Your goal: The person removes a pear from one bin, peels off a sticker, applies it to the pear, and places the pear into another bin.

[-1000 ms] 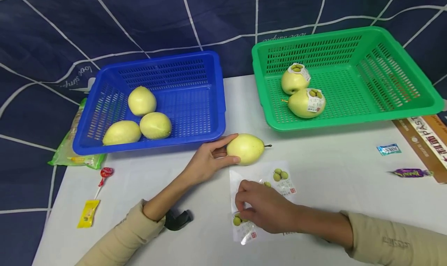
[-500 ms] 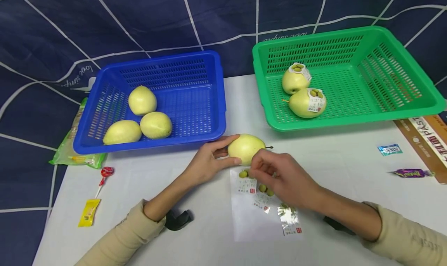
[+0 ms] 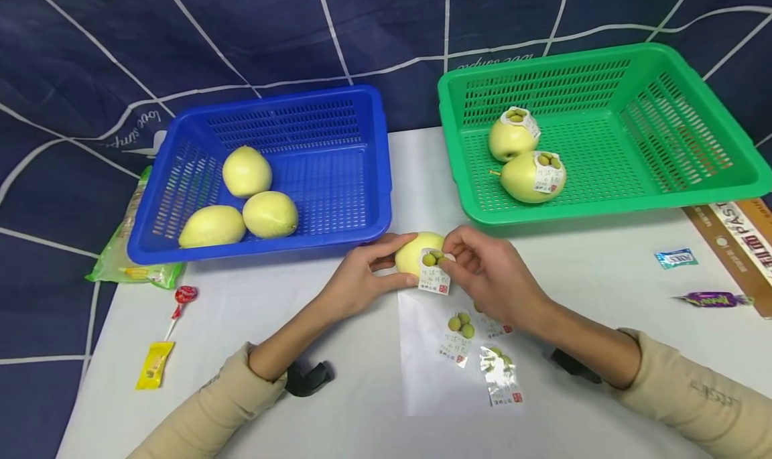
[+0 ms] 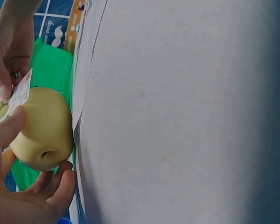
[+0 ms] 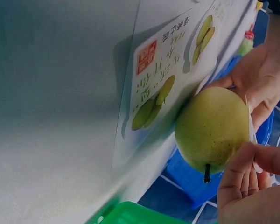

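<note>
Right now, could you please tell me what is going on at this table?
A person's left hand grips a pear on the table while the right hand pinches a sticker against it, not yet lying flat. Three more stickers lie on a sheet nearby. The blue basket holds three pears without visible stickers; the green basket holds two stickered pears.

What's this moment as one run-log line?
left hand: holds pear | right hand: fingers pinch sticker at pear | blue basket: three pears | green basket: two stickered pears
</note>
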`<act>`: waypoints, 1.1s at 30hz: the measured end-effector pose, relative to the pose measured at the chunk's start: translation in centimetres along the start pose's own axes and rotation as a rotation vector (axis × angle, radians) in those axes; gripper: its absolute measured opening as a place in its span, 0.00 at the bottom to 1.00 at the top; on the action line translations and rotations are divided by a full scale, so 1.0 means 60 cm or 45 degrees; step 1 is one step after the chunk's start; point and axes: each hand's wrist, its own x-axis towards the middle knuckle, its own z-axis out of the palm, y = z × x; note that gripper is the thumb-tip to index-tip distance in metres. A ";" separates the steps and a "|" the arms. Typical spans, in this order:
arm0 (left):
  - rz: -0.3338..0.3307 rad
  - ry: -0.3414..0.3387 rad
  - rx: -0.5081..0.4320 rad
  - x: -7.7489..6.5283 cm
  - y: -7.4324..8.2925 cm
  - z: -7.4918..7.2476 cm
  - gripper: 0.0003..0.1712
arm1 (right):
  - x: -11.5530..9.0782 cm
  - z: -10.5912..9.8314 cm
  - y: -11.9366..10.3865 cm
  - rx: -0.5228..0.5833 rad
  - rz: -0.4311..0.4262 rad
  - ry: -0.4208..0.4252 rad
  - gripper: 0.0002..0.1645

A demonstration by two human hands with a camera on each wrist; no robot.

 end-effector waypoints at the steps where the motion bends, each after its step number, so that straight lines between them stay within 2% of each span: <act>1: 0.004 -0.002 0.000 0.000 0.000 0.000 0.36 | 0.000 0.001 0.000 -0.016 -0.012 0.010 0.14; 5: 0.012 -0.004 0.004 0.001 -0.001 -0.001 0.36 | 0.002 0.006 -0.003 -0.117 -0.044 0.040 0.14; 10: 0.027 -0.004 0.018 0.000 -0.001 -0.002 0.36 | 0.005 0.010 0.000 -0.232 -0.116 0.083 0.20; 14: 0.021 -0.001 0.040 0.000 -0.001 -0.002 0.36 | 0.004 0.012 0.006 -0.319 -0.248 0.127 0.22; 19: 0.035 -0.006 0.031 0.000 -0.001 -0.002 0.35 | 0.000 0.012 0.012 -0.473 -0.425 0.153 0.17; 21: 0.042 -0.009 0.023 0.001 -0.001 -0.002 0.35 | -0.001 0.011 0.013 -0.514 -0.462 0.118 0.17; 23: 0.041 -0.011 0.013 0.001 -0.001 -0.003 0.36 | -0.002 0.009 0.013 -0.539 -0.469 0.038 0.20; 28: 0.052 -0.024 0.000 0.001 -0.003 -0.006 0.36 | -0.001 0.003 0.015 -0.553 -0.391 -0.149 0.28; 33: 0.034 -0.037 -0.013 0.001 -0.004 -0.009 0.36 | 0.000 0.003 0.016 -0.554 -0.360 -0.173 0.32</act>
